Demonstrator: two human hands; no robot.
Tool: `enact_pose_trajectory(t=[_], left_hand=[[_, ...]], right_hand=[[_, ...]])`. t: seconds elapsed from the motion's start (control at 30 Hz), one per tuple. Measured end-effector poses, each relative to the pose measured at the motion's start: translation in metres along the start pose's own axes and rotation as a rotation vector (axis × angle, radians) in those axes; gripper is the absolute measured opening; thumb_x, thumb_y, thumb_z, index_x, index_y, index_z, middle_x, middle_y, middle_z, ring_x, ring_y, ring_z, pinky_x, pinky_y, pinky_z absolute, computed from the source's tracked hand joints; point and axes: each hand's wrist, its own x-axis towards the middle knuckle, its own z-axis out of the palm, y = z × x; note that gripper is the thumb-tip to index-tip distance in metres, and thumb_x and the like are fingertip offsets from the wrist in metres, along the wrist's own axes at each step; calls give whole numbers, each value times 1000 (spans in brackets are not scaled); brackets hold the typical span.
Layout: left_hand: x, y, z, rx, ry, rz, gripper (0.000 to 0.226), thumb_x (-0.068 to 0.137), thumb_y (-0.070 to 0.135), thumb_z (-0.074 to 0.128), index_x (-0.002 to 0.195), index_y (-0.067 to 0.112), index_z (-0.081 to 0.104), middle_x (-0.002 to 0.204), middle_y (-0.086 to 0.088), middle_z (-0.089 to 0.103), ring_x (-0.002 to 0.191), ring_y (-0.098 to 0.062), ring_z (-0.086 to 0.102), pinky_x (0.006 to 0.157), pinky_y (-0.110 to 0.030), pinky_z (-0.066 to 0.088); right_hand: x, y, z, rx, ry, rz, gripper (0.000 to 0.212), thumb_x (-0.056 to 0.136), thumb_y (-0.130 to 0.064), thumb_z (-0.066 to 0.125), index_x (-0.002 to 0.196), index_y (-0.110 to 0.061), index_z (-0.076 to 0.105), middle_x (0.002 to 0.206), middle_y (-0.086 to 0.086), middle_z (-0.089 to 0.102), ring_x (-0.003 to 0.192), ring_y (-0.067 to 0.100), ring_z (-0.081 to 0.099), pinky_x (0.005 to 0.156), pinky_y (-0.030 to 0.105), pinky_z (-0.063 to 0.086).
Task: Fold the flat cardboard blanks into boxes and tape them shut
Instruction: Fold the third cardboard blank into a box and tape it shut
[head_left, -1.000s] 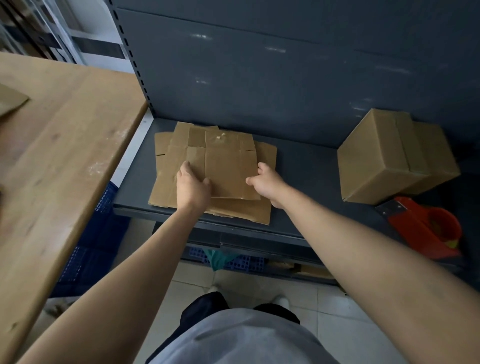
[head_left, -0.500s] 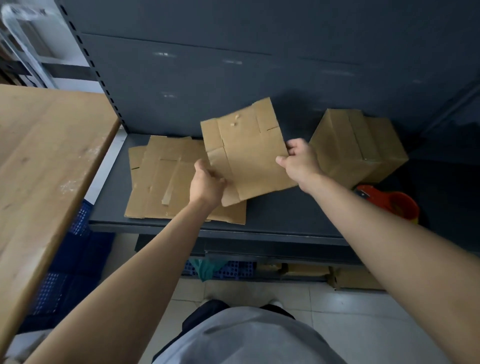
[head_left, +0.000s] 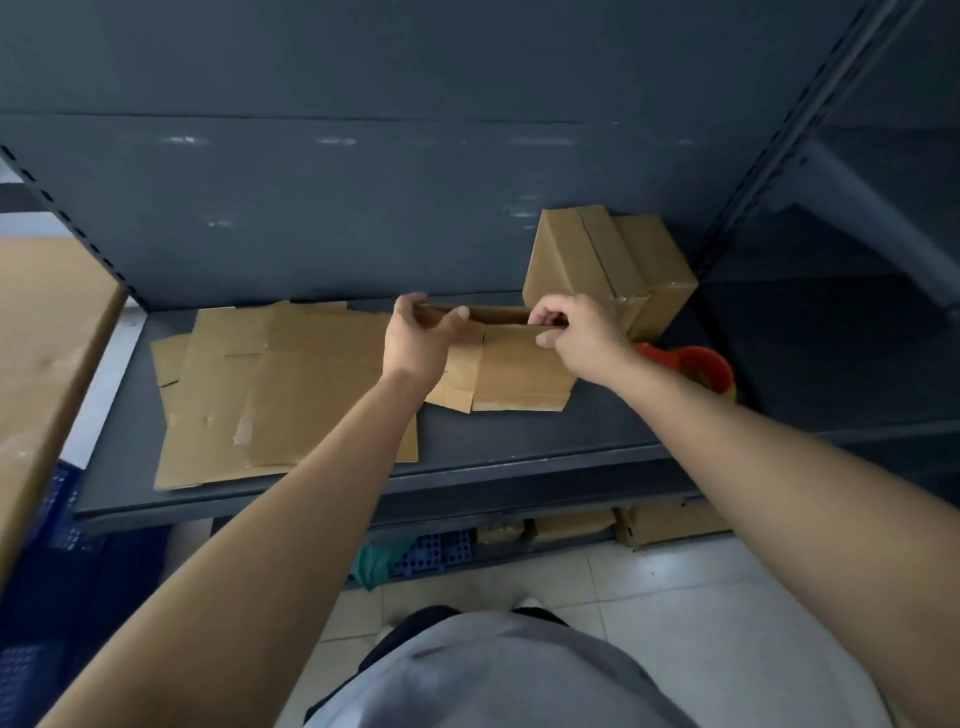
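Cardboard in hand: pinches 1 blank (head_left: 519, 374) by its top edge over the shelf (head_left: 519, 447), left hand (head_left: 421, 338) and right hand (head_left: 576, 338) fingers clamped at opposite ends, likely to pull it open; right of the flat stack (head_left: 291, 395), tape dispenser (head_left: 696, 366) near.

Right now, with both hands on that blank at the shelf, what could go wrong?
1. The left hand and right hand pinch only the top edge of the blank, so it may skew or fall flat.
2. The taped box stands just behind the right hand; widening the blank could knock it.
3. The stack of flat blanks lies near the front edge of the shelf, under the left forearm, which might drag sheets off.
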Motion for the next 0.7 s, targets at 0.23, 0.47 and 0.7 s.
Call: enact_pose_trajectory(t=[0.23,0.47,0.7], left_hand=[[-3,-9,9,-10,44,-27,48,86,31,67,127,13,49,112,-1,54,80,-2,49,62,-12,37],[-6,-10,13,-50,46,-44,51,89,32,64,131,14,44,116,0,52,102,-15,51,83,-23,38],[-9,-13,20,-97,-19,-55,83,92,33,59,152,23,3,154,0,24,140,-20,27,116,-33,22]], right_hand=[[-5,11,-5,161,171,-1,14,88,-19,63,101,-14,65,102,-2,61,95,12,54,81,23,40],[-7,18,-1,302,56,230,28,95,-33,54,112,-12,61,104,-1,59,100,17,55,81,26,42],[-6,10,-5,283,8,243,35,99,-33,48,113,-6,64,112,11,65,104,24,58,88,35,46]])
